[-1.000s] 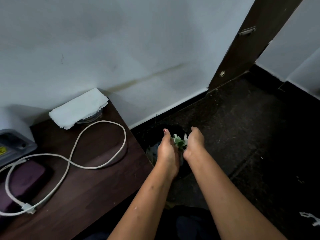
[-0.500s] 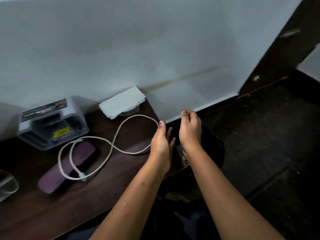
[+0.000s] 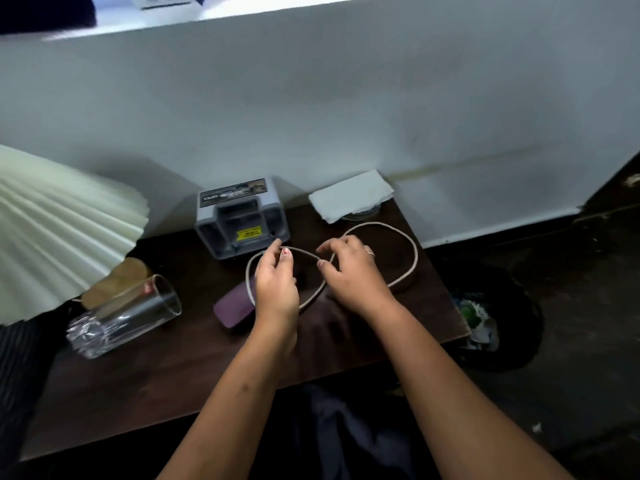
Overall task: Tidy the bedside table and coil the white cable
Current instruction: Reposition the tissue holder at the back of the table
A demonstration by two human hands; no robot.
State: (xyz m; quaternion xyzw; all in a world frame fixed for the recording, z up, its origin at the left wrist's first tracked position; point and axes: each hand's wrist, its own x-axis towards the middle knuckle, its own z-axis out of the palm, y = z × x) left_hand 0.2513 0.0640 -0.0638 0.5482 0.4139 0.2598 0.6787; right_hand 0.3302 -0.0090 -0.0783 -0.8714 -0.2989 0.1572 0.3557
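White cable [image 3: 412, 252] under both half-curled hands, left hand [image 3: 276, 284] and right hand [image 3: 349, 271], neither visibly pinching.

A bedroom corner in a home: a small dark wooden tabletop [image 3: 194, 368] stands against a plain white wall [image 3: 311, 109]. At 9 o'clock a pleated cream lampshade [image 3: 59, 230] overhangs it, a drinking glass [image 3: 128, 315] lies on its side nearby, and a waste bin [image 3: 498, 317] sits on the dark floor [image 3: 571, 341] at 3 o'clock.
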